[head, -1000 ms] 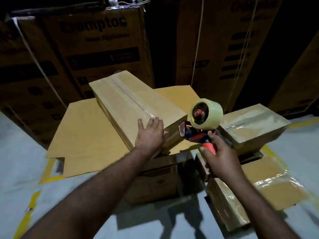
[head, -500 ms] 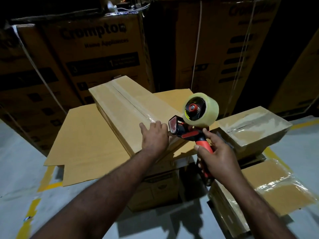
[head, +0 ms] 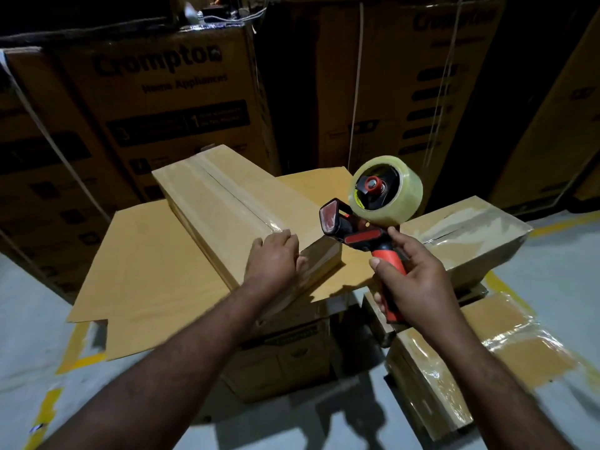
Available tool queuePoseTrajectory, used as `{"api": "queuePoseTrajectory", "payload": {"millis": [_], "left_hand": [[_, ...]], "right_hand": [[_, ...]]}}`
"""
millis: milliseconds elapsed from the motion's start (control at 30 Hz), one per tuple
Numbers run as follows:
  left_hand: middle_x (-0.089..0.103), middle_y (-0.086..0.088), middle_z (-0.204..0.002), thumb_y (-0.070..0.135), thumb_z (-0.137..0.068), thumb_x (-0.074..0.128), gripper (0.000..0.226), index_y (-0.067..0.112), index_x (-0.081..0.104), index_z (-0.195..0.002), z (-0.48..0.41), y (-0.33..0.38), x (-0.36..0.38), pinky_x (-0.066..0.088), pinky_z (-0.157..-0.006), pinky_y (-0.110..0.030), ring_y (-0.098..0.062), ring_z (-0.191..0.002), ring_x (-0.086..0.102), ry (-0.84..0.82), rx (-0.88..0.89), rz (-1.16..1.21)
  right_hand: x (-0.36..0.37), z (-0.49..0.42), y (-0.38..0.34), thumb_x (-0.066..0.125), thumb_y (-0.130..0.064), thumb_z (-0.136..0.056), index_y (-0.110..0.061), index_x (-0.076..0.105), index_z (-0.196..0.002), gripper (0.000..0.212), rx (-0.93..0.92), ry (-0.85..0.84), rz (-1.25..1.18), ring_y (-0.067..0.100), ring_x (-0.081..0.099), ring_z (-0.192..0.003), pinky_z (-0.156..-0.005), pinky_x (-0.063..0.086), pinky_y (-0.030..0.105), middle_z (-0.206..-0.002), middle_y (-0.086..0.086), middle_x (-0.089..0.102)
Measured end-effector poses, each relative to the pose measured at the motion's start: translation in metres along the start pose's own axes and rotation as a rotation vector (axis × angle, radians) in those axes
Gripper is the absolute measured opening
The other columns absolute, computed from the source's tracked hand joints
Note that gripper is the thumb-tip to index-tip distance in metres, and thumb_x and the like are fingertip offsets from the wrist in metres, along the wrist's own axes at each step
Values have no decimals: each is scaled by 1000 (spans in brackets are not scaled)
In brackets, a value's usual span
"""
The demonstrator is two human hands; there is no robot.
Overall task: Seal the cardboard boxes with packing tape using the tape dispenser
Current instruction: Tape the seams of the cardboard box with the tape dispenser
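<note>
Tall printed cartons (head: 168,92) reading "Crompton Home Appliances" stand stacked along the back edge of the grey floor (head: 32,319), bound with pale straps (head: 356,92), loose wires (head: 227,16) lying atop one, while yellow lines (head: 48,410) mark the floor's left side.

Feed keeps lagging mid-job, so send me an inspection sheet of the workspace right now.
Surface: flat cardboard sheet over a lower carton, on grey floor.
Job's things: long box, clear tape along its top seam; tape dispenser held clear of it.
Clutter: taped boxes at right.
Hands: left hand rests on the long box's near end; right hand grips the tape dispenser.
Cables: thin wires atop the printed cartons.
Surroundings: printed cartons stacked behind.
</note>
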State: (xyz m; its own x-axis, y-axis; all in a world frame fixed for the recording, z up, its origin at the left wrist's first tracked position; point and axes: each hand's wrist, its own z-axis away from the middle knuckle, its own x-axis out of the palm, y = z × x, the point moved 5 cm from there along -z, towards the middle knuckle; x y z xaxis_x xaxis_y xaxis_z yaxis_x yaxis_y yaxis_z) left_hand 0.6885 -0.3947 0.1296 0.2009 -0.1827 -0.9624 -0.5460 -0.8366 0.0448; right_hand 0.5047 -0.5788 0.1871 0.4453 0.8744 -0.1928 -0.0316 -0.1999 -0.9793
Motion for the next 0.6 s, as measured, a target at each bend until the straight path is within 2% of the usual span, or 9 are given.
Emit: {"api": "queuePoseTrajectory", "payload": {"millis": [33,100,167,233,333,433,500,600], "left_hand": [[50,-1,-138,46,-99,53,39,23,50,-130,3,-1,4,36,-110,-48,-23,-129,46,-35,25,-9],[22,-6,-166,39,-99,57,68,18,25,-155,6,-4,18,20,-121,-58,-27,-152,22,-157,19,-46],[4,-7,-171,37,-95,66,91,17,6,-160,9,-7,30,8,-120,-67,-27,-157,8,-184,-21,-128],[4,-8,-170,41,-91,72,100,16,3,-159,10,-7,35,6,-117,-72,-29,-157,7,-177,-48,-213],[14,-9,-167,52,-89,68,93,16,16,-158,7,7,27,12,-116,-72,-30,-155,14,-167,-72,-195],[39,-7,-150,55,-92,59,64,21,42,-144,3,19,15,23,-113,-66,-27,-141,34,-102,-91,-168],[45,-6,-143,50,-95,57,53,22,46,-139,3,20,15,30,-111,-59,-25,-133,39,-77,-71,-160],[46,-2,-137,46,-93,61,49,23,48,-134,12,16,9,32,-108,-54,-24,-127,41,-70,-45,-139]], "right_hand": [[2,-1,0,68,-22,-94,-44,41,-146,62,0,-9,-3,22,68,-62,-59,62,43,-105,1,62],[7,-2,-3,68,-24,-94,-45,40,-146,63,-5,-33,-10,22,69,-63,-59,62,42,-106,7,64],[12,-2,-6,68,-25,-94,-43,40,-147,63,-15,-53,-7,21,70,-64,-60,62,41,-108,7,64],[17,-1,-7,68,-26,-94,-42,41,-147,63,-17,-72,0,21,71,-66,-60,62,39,-114,6,62],[22,0,-6,70,-29,-92,-47,41,-145,63,-1,-114,-31,27,73,-70,-61,62,48,-116,6,61],[26,3,-6,71,-27,-92,-48,41,-144,64,9,-134,-58,32,72,-69,-60,61,53,-109,7,64],[27,4,-6,71,-26,-92,-49,42,-143,63,5,-133,-61,33,72,-70,-59,61,52,-112,6,63],[27,5,-7,71,-27,-92,-53,42,-140,62,-5,-133,-39,31,73,-71,-61,62,50,-116,4,59]]}}
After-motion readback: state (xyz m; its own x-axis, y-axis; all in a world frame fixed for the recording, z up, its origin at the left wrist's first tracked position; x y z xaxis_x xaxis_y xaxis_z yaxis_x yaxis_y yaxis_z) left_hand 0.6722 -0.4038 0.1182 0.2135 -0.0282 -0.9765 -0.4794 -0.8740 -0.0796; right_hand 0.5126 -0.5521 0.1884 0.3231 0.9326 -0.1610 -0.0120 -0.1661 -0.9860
